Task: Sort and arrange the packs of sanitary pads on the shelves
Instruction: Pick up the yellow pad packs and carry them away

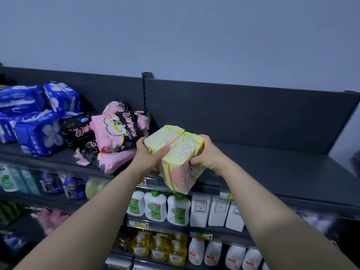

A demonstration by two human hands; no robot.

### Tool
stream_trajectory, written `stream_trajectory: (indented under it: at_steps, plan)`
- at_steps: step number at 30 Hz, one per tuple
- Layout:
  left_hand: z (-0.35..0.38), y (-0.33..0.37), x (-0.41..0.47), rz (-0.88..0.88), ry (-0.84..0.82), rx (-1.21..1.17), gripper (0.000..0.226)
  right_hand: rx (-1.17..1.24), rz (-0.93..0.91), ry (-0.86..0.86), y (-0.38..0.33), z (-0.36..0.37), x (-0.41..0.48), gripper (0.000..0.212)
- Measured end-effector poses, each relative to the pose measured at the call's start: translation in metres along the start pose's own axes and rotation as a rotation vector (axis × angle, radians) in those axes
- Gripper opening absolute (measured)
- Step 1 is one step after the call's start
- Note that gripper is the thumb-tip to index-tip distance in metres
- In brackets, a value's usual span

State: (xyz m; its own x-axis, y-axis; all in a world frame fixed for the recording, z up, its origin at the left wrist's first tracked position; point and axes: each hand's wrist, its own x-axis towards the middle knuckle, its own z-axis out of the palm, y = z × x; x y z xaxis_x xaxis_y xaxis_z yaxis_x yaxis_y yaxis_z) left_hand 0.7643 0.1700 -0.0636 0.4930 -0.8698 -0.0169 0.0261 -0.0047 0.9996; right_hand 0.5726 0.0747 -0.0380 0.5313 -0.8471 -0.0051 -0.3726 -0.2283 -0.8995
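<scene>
The top shelf (272, 162) is dark grey. Blue packs (39, 133) lie in a heap at its left end. Just beside them, pink and black packs (109, 137) are piled up, some tilted. The shelf below (175, 229) holds white bottles (155, 206) standing in a row.

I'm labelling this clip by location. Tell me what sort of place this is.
Most likely a shop aisle, perhaps a supermarket or drugstore: dark metal shelves carry price tags on their edges, identical soap bottles line the lower tiers, and pad packs lie piled on top.
</scene>
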Motion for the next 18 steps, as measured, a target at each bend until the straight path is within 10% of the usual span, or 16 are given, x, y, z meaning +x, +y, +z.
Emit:
stream_trajectory:
  at_steps: [18]
  plan:
    - [0.039, -0.018, 0.192, -0.153, -0.062, 0.247, 0.122, -0.160, 0.072, -0.007, 0.044, -0.024, 0.163, 0.086]
